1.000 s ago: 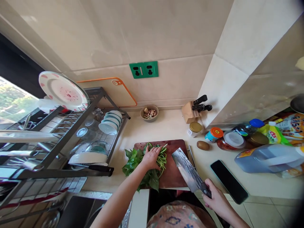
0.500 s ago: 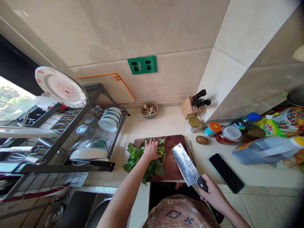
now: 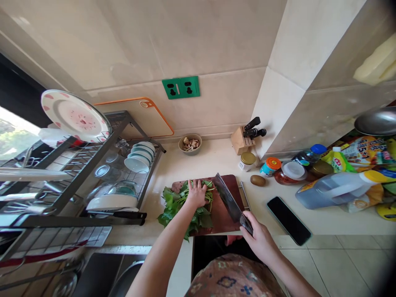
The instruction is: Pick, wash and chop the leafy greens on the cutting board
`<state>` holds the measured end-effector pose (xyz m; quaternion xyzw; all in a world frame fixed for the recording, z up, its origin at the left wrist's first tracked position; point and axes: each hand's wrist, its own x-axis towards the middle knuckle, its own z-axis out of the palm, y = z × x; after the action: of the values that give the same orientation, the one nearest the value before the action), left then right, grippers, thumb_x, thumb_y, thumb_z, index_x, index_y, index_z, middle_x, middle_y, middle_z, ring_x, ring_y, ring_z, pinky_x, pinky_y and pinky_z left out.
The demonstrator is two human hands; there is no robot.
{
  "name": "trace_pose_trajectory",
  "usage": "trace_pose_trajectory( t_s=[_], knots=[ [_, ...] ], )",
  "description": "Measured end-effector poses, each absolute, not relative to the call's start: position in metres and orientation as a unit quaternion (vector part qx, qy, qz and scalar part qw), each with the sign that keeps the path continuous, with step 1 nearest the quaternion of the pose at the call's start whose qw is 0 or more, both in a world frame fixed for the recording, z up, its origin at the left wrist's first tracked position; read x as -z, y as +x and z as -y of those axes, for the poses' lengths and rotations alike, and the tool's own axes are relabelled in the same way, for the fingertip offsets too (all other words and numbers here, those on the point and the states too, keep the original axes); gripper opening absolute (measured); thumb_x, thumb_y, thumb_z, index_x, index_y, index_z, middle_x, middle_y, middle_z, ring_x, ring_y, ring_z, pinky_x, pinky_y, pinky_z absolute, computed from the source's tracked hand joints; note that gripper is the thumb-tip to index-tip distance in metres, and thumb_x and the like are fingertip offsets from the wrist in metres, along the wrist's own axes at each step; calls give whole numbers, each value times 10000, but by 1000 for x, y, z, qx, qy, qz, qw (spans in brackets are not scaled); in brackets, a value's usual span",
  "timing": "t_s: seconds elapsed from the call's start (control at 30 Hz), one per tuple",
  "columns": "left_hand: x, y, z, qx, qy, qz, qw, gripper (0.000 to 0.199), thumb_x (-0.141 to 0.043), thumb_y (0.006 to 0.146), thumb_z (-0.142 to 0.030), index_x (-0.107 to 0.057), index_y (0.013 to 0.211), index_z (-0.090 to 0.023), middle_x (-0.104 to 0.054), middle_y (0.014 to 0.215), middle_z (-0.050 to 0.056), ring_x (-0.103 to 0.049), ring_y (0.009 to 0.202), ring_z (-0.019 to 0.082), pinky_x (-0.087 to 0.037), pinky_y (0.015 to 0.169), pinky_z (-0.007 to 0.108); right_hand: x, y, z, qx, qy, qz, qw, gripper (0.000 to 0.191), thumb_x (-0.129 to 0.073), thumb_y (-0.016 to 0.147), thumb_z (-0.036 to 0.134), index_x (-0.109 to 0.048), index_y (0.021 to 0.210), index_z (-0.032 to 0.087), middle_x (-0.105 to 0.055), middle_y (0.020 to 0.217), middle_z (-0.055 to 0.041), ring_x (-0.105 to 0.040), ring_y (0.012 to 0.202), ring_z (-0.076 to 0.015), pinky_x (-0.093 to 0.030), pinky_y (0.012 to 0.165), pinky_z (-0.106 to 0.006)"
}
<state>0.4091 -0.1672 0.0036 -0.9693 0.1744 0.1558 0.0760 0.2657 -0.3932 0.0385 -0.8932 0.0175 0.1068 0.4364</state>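
A bunch of leafy greens [image 3: 176, 202] lies on the brown cutting board [image 3: 227, 216], leaves hanging over its left and front edges. From above, my left hand [image 3: 196, 194] grips the bunch near its stems, which point right. My right hand [image 3: 255, 233] is wrapped round the black handle of a cleaver [image 3: 228, 198]. The blade is tipped nearly on edge over the board, just right of the stem ends. I cannot tell whether it touches the board.
Behind the board stand a bowl of chopped food [image 3: 189, 145] and a knife block [image 3: 243, 140]. To the right are a kiwi-like brown fruit [image 3: 258, 180], jars, a phone [image 3: 289, 220] and a large jug [image 3: 331, 189]. A dish rack [image 3: 105, 165] fills the left side.
My right hand has brought the cleaver left, toward the stems, and turned its blade from flat-facing to nearly on edge. My left hand stays on the greens. The view has shifted slightly.
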Motion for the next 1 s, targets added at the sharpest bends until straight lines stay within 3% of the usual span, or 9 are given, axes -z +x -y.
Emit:
trace_pose_trajectory(
  t_s=[0.17,0.37,0.53,0.63,0.73,0.9,1.0],
  knots=[
    [-7,403,172,-155,-973,-147,85,529,-539,721,-371,-463,1199,-158,-554,1114,197,-509,1027,355,-89,990,611,-43,279,375,-99,-898,10,428,346,-384,809,244,-394,1154,218,-621,935,-67,-604,855,-204,-462,763,-318],
    [-1,395,177,-123,-979,-131,94,370,-476,781,-325,-529,1074,-106,-610,931,174,-566,895,319,-98,1013,584,-42,287,362,-124,-911,33,391,354,-375,801,193,-374,1155,199,-610,915,-63,-596,840,-198,-451,744,-305],
    [5,393,179,-106,-983,-114,101,324,-466,794,-340,-545,1017,-119,-612,897,161,-571,868,309,-222,960,580,-43,294,353,-165,-925,39,340,340,-382,804,143,-393,1141,190,-617,903,-60,-601,824,-189,-435,697,-267],
    [8,393,179,-108,-984,-105,97,332,-503,776,-364,-545,999,-122,-597,905,161,-559,870,309,-350,845,520,-43,298,344,-179,-940,53,285,360,-373,820,117,-387,1176,162,-607,952,-98,-606,852,-201,-432,698,-264],
    [10,394,177,-118,-984,-101,88,369,-543,753,-389,-540,1014,-128,-580,918,159,-544,878,309,-389,764,454,-41,305,331,-217,-949,65,219,387,-308,824,49,-404,1188,142,-603,949,-130,-622,801,-214,-435,659,-273],
    [8,396,171,-127,-982,-122,68,334,-494,787,-313,-519,1094,-183,-552,1081,151,-493,1020,306,-331,878,490,-27,316,316,-271,-945,46,179,428,-233,815,-18,-422,1172,122,-619,949,-161,-634,810,-234,-442,640,-289],
    [4,400,163,-123,-983,-124,63,476,-568,716,-432,-491,1138,-227,-377,1345,164,-290,1236,386,-221,944,581,-18,320,316,-262,-945,51,192,414,-258,819,-5,-389,1191,120,-622,952,-155,-632,816,-229,-440,643,-289]
  ],
)
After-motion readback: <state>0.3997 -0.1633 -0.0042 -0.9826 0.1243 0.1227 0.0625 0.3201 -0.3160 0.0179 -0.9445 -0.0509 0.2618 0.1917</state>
